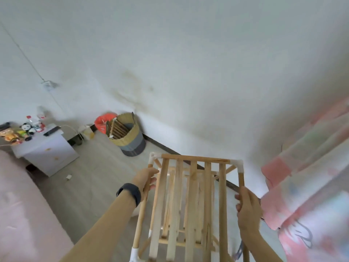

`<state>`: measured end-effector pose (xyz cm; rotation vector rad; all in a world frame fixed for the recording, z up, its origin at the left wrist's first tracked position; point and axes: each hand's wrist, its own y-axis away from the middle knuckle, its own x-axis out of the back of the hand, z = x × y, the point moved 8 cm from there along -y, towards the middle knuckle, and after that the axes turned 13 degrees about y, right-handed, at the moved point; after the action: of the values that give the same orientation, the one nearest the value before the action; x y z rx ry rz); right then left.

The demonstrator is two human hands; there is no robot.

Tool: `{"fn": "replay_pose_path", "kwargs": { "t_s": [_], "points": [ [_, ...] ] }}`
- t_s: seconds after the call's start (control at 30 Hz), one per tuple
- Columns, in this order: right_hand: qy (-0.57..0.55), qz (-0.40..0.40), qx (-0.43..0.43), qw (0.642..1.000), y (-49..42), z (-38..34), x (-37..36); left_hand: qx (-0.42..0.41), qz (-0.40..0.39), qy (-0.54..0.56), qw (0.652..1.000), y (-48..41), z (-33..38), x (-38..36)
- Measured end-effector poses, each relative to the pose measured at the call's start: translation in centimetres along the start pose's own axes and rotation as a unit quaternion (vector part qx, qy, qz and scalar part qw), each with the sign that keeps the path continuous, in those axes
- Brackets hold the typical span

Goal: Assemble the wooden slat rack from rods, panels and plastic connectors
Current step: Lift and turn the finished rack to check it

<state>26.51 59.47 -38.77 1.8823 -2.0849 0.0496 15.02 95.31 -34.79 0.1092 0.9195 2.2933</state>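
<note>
Now, your left hand (146,179) is wrapped around the left side rod (140,220) just below the far corner, and your right hand (248,207) is gripping the right side rod (241,179) a little nearer to you, so both are grasping the rack (193,195) and it hangs tilted in front of you above the floor (98,186), close to the wall (188,72). This looks like carrying or positioning the nearly finished frame. To do it well, match the height of your two grips so the frame does not twist, and lift by the rods rather than the slats. The push-fit joints are probably the weak point, so avoid pulling the sides apart. Set it down squarely, then press each corner home. The rack is pale wood. Five long slats (192,205) run away from you under a cross bar (195,158). White plastic connectors (239,165) cap the two far corners, and another (135,252) sits low on the left rod. A second layer of slats shows through the gaps below, too blurred to count. To your right, pink patterned cloth (311,167) hangs near the frame, so mind it does not snag.
</note>
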Motion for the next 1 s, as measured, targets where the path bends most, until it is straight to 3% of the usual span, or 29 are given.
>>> {"fn": "replay_pose_path", "kwargs": {
  "t_s": [0.3, 0.53, 0.77, 1.0],
  "points": [
    [0.094, 0.031, -0.060, 0.993, -11.5, 1.0, -8.2, 0.077, -0.002, -0.006, 0.997, -17.3, 3.5, -6.3],
    [0.094, 0.087, -0.162, 0.979, -19.6, 4.1, -16.4, 0.128, -0.070, -0.195, 0.970, -34.1, 6.3, -13.5],
    [0.108, 0.123, -0.293, 0.942, -23.7, 8.3, -22.5, 0.031, -0.101, -0.355, 0.929, -46.1, 7.5, -18.0],
    [0.129, 0.143, -0.359, 0.913, -28.7, 14.6, -26.4, 0.040, -0.118, -0.405, 0.906, -56.2, 2.6, -19.8]
  ]
}}
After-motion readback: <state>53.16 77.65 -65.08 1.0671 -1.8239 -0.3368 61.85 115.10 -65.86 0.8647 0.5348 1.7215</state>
